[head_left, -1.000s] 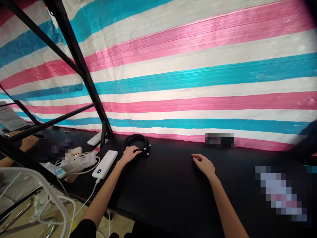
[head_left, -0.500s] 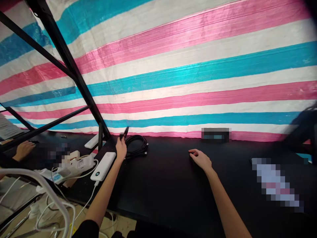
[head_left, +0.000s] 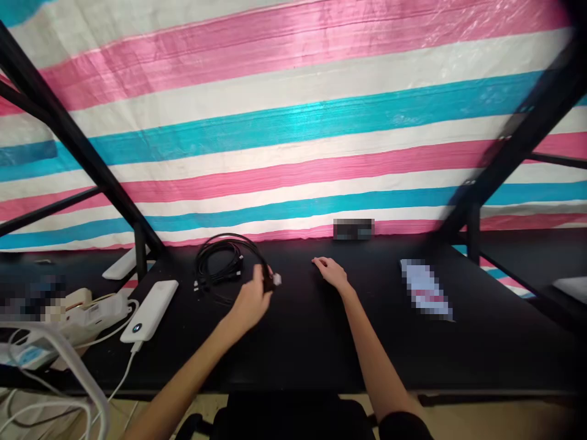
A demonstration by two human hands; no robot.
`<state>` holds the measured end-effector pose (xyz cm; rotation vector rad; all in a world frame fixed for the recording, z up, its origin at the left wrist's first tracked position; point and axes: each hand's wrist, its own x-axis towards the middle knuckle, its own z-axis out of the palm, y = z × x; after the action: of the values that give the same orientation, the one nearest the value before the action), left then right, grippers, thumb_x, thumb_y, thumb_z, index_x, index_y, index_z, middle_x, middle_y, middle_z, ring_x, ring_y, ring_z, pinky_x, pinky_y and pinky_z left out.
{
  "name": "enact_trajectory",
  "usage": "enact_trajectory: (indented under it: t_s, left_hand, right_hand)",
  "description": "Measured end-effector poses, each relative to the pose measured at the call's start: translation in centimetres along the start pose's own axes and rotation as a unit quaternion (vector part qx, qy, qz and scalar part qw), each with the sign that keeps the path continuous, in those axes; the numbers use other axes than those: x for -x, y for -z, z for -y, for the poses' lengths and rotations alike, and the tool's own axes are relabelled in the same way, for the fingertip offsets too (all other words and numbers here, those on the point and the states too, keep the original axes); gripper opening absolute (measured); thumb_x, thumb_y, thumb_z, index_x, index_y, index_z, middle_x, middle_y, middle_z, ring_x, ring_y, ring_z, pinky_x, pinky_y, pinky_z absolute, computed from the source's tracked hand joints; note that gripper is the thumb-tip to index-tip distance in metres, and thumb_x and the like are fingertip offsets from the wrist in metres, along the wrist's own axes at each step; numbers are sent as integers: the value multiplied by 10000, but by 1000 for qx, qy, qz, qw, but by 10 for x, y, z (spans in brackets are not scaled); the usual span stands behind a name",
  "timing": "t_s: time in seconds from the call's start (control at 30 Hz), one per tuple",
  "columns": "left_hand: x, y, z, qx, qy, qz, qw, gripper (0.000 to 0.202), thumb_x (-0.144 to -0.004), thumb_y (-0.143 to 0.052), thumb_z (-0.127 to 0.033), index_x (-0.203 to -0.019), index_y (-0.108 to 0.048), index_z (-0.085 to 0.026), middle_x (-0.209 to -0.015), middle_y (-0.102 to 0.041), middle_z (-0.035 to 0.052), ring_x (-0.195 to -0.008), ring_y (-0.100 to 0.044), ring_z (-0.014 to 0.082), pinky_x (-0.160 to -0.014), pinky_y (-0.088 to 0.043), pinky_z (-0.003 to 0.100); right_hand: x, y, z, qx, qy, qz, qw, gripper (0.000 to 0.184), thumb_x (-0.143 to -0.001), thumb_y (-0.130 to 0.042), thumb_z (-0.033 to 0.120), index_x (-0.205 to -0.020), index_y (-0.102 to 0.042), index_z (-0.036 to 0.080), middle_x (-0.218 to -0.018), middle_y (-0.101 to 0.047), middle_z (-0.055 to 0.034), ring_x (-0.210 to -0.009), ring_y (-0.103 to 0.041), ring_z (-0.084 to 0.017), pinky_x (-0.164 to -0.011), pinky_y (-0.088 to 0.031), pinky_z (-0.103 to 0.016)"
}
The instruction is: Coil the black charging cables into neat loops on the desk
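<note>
My left hand [head_left: 250, 299] is closed around one end of a black cable [head_left: 251, 242], just over the black table. A pale connector [head_left: 276, 279] pokes out past the fingers. From the hand the cable arcs back to the left, over a black cable coil [head_left: 206, 278] that lies on the tabletop with several plug ends showing. Off to the right, my right hand [head_left: 332, 273] rests on the table, holding nothing, its fingers loosely stretched and the thumb near them.
A white power bank [head_left: 153, 308] with a white cable lies left of the coil, beside a power strip [head_left: 98, 311]. A blurred dark object [head_left: 353, 229] stands at the back edge; a blurred pale item [head_left: 425, 290] lies right. Black metal frame bars [head_left: 92, 162] flank the table before a striped sheet.
The view has swung right. My left hand has brought the cable end from the back left toward the table's middle, drawing the cable into an arc. My right hand stays on the table.
</note>
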<state>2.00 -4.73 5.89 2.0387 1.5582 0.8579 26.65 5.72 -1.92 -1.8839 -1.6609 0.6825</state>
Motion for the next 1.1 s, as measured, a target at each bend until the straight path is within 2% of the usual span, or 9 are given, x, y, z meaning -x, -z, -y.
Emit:
enact_trajectory:
  t_s: [0.13,0.27,0.37,0.5,0.67,0.77,0.87,0.97,1.1]
  left_hand:
    - [11,-51,-14,-232,-21,201,951,455,-833,-472,-186,-1271,-353,-147,-944,-687,151,-839,-669,295,-708,-462,357]
    - [17,-62,-18,-270,-46,243,930,380,-885,-400,-234,-1257,-394,-160,-926,-690,128,-848,-662,273,-727,-459,349]
    - [21,-51,-17,-197,-98,217,951,300,-892,-425,-292,-1171,-475,-196,-949,-665,85,-922,-620,234,-821,-429,350]
    - [19,-34,-7,-81,-146,191,967,411,-788,-597,-429,-1154,-509,-263,-1102,-606,38,-1050,-528,226,-933,-358,383]
    - [0,-31,25,-144,-4,-47,988,349,-838,-519,-388,-1142,-543,-217,-1135,-564,86,-1084,-492,265,-936,-344,438]
    - [-7,-37,43,-158,57,-110,980,430,-824,-526,-319,-1227,-489,-172,-1171,-539,128,-1122,-470,302,-927,-358,463]
    - [-6,-44,54,-83,89,-116,986,486,-792,-557,-299,-1250,-460,-167,-1121,-565,123,-1072,-512,295,-892,-396,454]
    - [0,-48,55,91,100,-81,987,437,-805,-536,-311,-1217,-474,-179,-902,-600,61,-806,-598,203,-720,-474,338]
    - [8,-37,43,272,110,-33,955,416,-786,-569,-406,-1132,-523,-180,-688,-506,-33,-483,-471,84,-464,-399,213]
  right_hand:
    - [1,0,4,-116,-8,77,990,584,-889,-249,595,-1001,-696,237,-938,-688,-43,-764,-605,-158,-617,-457,-239]
    - [6,-4,12,-182,6,160,970,712,-863,-179,665,-1039,-686,196,-947,-694,-74,-750,-607,-160,-577,-459,-231]
    - [11,-5,15,-125,53,152,979,556,-808,-393,674,-1007,-697,253,-979,-696,-39,-842,-620,-200,-677,-474,-276]
    - [14,-6,15,-53,104,132,984,371,-731,-610,561,-989,-700,309,-962,-702,2,-900,-625,-213,-782,-448,-305]
    - [14,-11,14,-21,111,112,987,294,-658,-700,446,-899,-709,278,-819,-678,8,-769,-609,-175,-671,-432,-275]
    - [14,-11,18,-126,144,128,973,254,-684,-665,448,-785,-660,215,-683,-589,18,-656,-546,-135,-558,-411,-235]
    - [16,-7,23,-282,161,146,934,304,-695,-650,479,-719,-550,193,-634,-459,40,-580,-457,-104,-453,-376,-201]
    - [21,-3,29,-378,154,132,903,369,-658,-705,461,-628,-451,195,-636,-371,51,-554,-388,-80,-427,-356,-186]
    - [28,-4,38,-467,118,129,867,446,-632,-759,396,-557,-372,187,-609,-324,60,-520,-336,-57,-417,-315,-178]
